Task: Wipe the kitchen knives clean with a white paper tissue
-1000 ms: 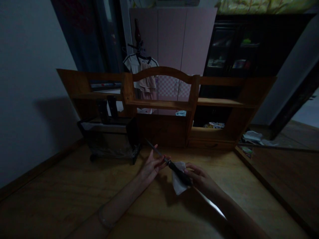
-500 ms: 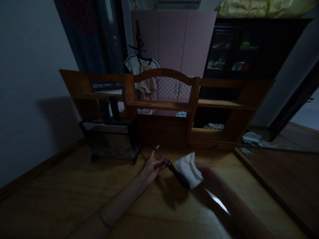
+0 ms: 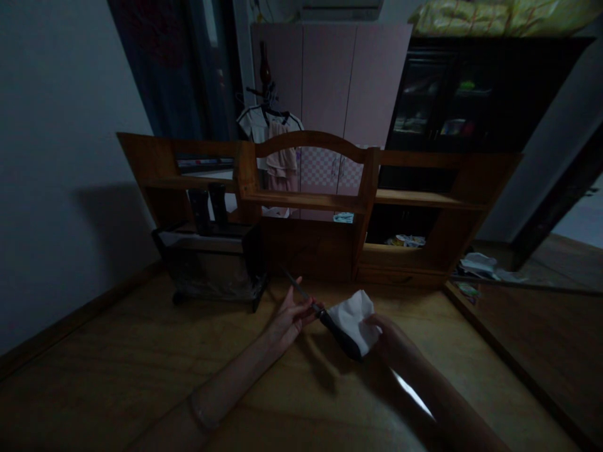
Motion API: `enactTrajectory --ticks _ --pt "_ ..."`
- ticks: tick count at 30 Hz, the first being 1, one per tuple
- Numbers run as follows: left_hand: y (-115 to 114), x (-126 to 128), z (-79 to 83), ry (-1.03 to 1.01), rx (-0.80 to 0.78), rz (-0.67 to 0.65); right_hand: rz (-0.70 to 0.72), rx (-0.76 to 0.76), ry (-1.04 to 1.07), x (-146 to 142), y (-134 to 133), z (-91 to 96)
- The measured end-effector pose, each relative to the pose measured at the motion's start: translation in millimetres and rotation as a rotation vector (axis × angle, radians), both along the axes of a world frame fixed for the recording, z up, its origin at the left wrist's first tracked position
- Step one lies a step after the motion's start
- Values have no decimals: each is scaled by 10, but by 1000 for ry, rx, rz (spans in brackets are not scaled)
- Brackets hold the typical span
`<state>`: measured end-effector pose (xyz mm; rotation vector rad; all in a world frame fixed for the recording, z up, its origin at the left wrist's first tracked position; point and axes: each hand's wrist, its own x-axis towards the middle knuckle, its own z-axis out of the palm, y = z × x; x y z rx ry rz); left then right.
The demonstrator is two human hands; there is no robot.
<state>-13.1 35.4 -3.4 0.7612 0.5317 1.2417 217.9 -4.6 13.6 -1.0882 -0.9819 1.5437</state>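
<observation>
Closest in, both forearms reach forward over the brown wooden worktop (image 3: 141,351), meeting a little right of its middle. The right hand (image 3: 393,339) is closed on a crumpled white cloth (image 3: 353,317), its fingers pressing the cloth against the handle end of a slim knife with a black handle and a narrow dark blade (image 3: 335,331). The knife is held in the air just above the worktop, slanting from the handle at the right hand up and away to the left, its tip pointing at the far edge. The left hand (image 3: 289,317) pinches the blade between thumb and fingertips just beyond where it joins the handle; the other fingers are loosely curled.

Farther off, at the far-left part of the worktop, stands a dark wire rack wrapped in clear film (image 3: 211,263), with two dark upright pieces above it. Beside it, along the far edge, runs a brown wooden shelf unit with an arched top rail (image 3: 311,245); small items lie in its right-hand compartments, too dim to tell. Past the right edge lie crumpled white papers (image 3: 480,263).

Behind the shelf unit, pale garments hang on a hanger (image 3: 277,144) before a pink wardrobe (image 3: 330,81), and a dark glass-fronted cabinet (image 3: 438,107) stands to the right.
</observation>
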Motion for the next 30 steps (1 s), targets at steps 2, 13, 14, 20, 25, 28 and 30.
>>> enactTrajectory --ticks 2,13,14,20,25,28,30 --pt "-6 5 7 1 3 -2 -25 -73 45 -22 2 12" --pt "-9 16 -33 19 10 -54 199 -110 -23 -72 -125 103" --pt "-6 15 -38 21 8 -46 224 -90 -49 -52 -120 86" --pt "45 -12 -68 29 -15 23 267 -76 -61 29 -62 24" --pt "68 -19 -82 20 -43 37 262 -103 -77 71 -64 33" --pt "71 -15 -95 13 -55 43 293 -99 -42 96 -76 41" --pt "75 -14 -104 13 -62 41 292 -101 -34 101 -79 41"
